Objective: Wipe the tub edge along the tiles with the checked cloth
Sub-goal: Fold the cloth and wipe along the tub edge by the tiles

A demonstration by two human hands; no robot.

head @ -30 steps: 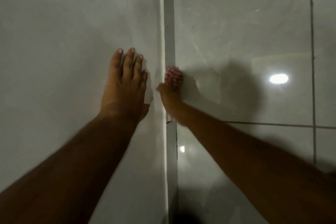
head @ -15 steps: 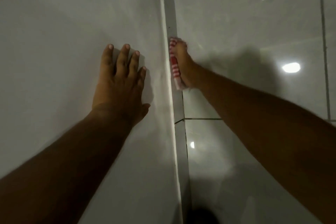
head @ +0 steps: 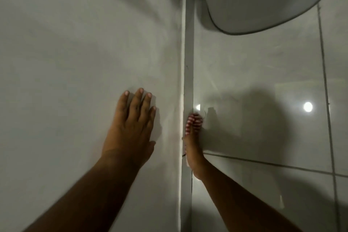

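- Tub wall: pale, matte, filling the left half of the view.
- Tiles: glossy grey, right half, dark grout lines, two light reflections.
- Round white vessel: top right, on the tiles.
- Tub edge: narrow strip between wall and tiles.
- Left hand: flat on the tub wall, fingers spread, empty.
- Right hand: edge-on at the strip, closed around the cloth.
- Red-and-white checked cloth: bunched at the fingertips, against the tub edge.
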